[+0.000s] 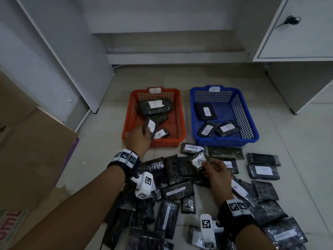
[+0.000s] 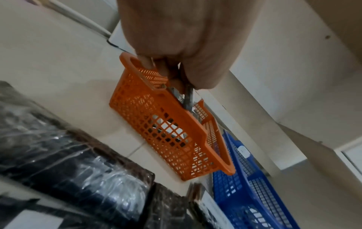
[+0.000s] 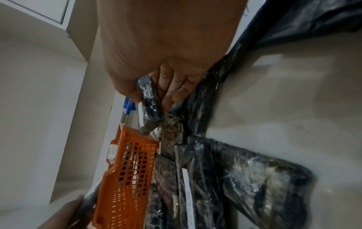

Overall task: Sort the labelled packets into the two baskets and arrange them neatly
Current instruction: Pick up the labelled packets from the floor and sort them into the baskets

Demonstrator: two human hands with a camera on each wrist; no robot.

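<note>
At frame centre, orange basket (image 1: 181, 112) holds three B packets, blue basket (image 1: 251, 120) three A's; left hand (image 1: 138, 139) grips a fourth B packet (image 1: 150, 125), right hand (image 1: 217, 175) pinches an A packet (image 1: 198, 160); floor pile (image 1: 173, 192) mostly unsorted.

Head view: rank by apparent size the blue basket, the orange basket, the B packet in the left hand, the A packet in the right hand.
1-2. blue basket and orange basket: near alike, not ranked.
3-4. A packet in the right hand and B packet in the left hand: both partly hidden, unsure.
</note>
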